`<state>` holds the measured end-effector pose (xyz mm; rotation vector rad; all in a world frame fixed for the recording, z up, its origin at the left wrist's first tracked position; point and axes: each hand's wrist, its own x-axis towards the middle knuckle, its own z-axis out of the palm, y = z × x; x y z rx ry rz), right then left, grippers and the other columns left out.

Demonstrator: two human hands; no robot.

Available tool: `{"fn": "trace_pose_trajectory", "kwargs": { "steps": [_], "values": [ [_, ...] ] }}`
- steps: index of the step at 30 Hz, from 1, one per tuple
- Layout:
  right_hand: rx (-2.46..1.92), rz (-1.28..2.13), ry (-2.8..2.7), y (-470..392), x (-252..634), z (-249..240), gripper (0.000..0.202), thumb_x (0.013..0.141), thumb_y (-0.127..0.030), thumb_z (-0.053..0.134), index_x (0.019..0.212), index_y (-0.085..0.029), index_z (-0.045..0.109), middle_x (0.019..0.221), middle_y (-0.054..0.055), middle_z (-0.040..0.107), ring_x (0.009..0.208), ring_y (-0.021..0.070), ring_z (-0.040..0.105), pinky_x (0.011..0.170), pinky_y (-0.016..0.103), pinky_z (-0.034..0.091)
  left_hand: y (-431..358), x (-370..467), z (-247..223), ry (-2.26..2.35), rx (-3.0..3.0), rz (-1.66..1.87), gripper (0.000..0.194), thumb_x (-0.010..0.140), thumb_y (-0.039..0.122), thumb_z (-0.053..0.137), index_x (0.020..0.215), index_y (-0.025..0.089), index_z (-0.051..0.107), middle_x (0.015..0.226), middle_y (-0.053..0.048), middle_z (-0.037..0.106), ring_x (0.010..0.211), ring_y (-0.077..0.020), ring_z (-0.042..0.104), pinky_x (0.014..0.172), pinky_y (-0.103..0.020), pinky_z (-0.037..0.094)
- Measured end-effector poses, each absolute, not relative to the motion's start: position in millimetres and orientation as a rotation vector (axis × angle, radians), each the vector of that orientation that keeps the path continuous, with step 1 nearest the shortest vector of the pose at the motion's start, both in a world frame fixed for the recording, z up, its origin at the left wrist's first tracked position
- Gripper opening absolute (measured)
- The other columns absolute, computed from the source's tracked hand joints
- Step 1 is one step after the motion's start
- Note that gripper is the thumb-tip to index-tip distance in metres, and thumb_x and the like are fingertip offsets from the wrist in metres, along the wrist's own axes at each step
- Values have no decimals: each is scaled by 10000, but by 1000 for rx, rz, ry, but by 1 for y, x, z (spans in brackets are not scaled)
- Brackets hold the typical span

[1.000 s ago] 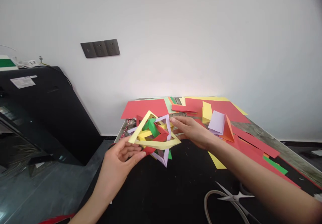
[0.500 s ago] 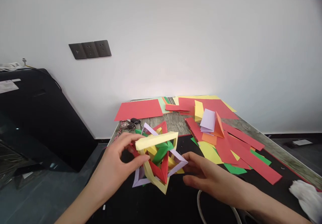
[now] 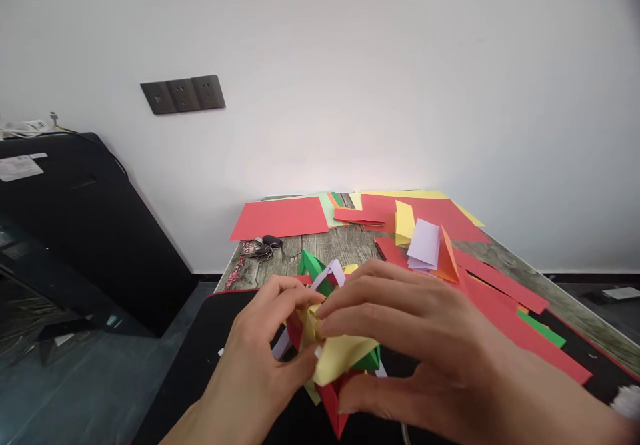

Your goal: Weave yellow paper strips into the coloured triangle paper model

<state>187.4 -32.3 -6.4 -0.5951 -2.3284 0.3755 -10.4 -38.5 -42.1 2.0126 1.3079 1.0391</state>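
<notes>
A folded paper model [image 3: 345, 358] of interlocked pale yellow, red, green and lilac strips is between my two hands, above a black mat. My left hand [image 3: 270, 345] pinches the pale yellow strip on the model's left side. Over the model's top and right reaches my right hand [image 3: 415, 338], its fingertips on the pale yellow paper and its thumb low by the red part. Much of the model is hidden behind my fingers.
Behind lie red sheets [image 3: 283, 218] and keys [image 3: 270, 241]. To the right are a standing yellow folded card [image 3: 404, 223], a lilac folded paper [image 3: 425, 243], an orange piece [image 3: 449, 258] and red strips [image 3: 505, 281]. A black cabinet [image 3: 100, 231] stands left.
My right hand has moved left from the model's side to over its top, onto the pale yellow paper. The model has turned and sits lower, with its red point downward.
</notes>
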Motion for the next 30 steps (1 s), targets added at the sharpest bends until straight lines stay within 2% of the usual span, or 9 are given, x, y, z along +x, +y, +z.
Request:
{"fn": "trace_pose_trajectory", "kwargs": {
  "steps": [4, 8, 13, 17, 19, 22, 26, 30],
  "values": [
    [-520, 269, -2249, -28, 182, -22, 65, 887, -134, 632, 942, -163, 650, 844, 3, 698, 765, 127, 588, 679, 267, 485, -40, -7, -40, 1232, 2104, 1078, 269, 763, 123, 702, 978, 280, 664, 968, 27, 592, 861, -123, 608, 738, -198, 505],
    [-584, 225, -2257, -28, 187, -28, 117, 921, -120, 564, 907, -189, 657, 836, 8, 702, 748, 130, 606, 657, 261, 495, -41, -7, -42, 1193, 2222, 1114, 255, 748, 165, 746, 957, 279, 654, 961, 30, 599, 901, -131, 637, 710, -169, 518],
    [-674, 24, -2186, -35, 181, -34, 86, 886, -253, 638, 834, -199, 679, 921, 15, 735, 768, 146, 642, 636, 246, 520, -43, -5, -45, 1195, 2287, 1169, 397, 736, 30, 679, 1016, 307, 625, 992, 56, 601, 912, -96, 639, 777, -136, 511],
    [-713, -123, -2118, -37, 179, -38, 79, 857, -187, 631, 823, -221, 692, 911, -9, 741, 662, 124, 630, 527, 227, 485, -45, -1, -44, 1222, 2304, 1162, 380, 731, 2, 641, 980, 287, 609, 988, 57, 607, 897, -88, 640, 759, -124, 511],
    [-750, -62, -2154, -37, 183, -36, 113, 877, -171, 610, 920, -232, 694, 937, -10, 739, 699, 126, 649, 539, 223, 500, -47, -1, -43, 1245, 2316, 1126, 394, 708, 4, 670, 985, 278, 609, 998, 49, 607, 903, -98, 642, 754, -130, 518],
    [-724, 61, -2162, -34, 188, -31, 134, 890, -171, 616, 1013, -215, 649, 843, -12, 728, 731, 135, 660, 601, 234, 528, -47, 0, -42, 1251, 2332, 1095, 366, 703, 35, 716, 969, 266, 616, 981, 40, 599, 882, -105, 645, 744, -138, 525],
    [-672, 200, -2146, -29, 189, -32, 81, 887, -151, 629, 952, -199, 618, 835, -3, 702, 700, 122, 624, 609, 236, 507, -43, 1, -42, 1224, 2349, 1124, 302, 740, 85, 724, 964, 258, 618, 976, 34, 605, 853, -103, 652, 713, -141, 530],
    [-613, 369, -2176, -26, 190, -35, 89, 885, -128, 640, 931, -198, 608, 850, -12, 691, 724, 96, 619, 651, 211, 495, -43, 1, -42, 1267, 2338, 1107, 344, 707, 42, 730, 946, 260, 613, 961, 46, 600, 839, -93, 656, 717, -132, 526]
  ]
}}
